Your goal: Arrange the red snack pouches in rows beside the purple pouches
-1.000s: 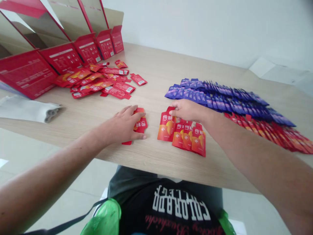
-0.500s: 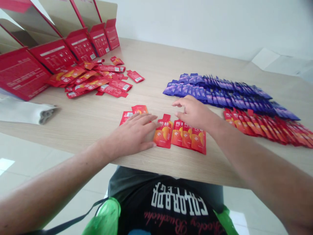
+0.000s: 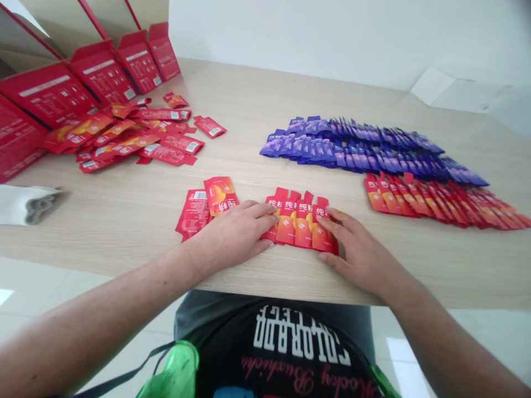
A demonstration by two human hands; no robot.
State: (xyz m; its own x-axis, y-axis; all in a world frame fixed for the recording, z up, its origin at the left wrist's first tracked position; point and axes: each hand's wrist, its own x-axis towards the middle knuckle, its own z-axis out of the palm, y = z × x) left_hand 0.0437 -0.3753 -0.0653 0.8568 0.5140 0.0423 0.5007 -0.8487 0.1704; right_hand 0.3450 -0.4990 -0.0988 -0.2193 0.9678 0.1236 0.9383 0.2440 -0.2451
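Several red sachets (image 3: pixel 304 223) with orange fruit pictures lie overlapped in a short row near the table's front edge. My left hand (image 3: pixel 243 229) rests at the row's left end, fingers stretched out and covering part of the leftmost sachet. At the other end, my right hand (image 3: pixel 359 249) has its fingers apart, the tips touching the rightmost sachet's side. Neither hand is closed round a sachet. Beyond my left hand lie a face-up red sachet (image 3: pixel 219 194) with its print upside down and a sachet showing its back (image 3: pixel 194 213), the two overlapping.
A loose heap of red sachets (image 3: pixel 124 135) lies at left, before open red boxes (image 3: pixel 103 71). Purple sachets (image 3: pixel 340 148) stand in leaning rows at back right, with a red sachet row (image 3: pixel 440 202) before them. White cloth (image 3: pixel 31 203) lies at far left.
My right hand has come down and nearer to the row's right end. The separate sachet by my left hand now joins the others in a closer, straighter row. The view has shifted right.
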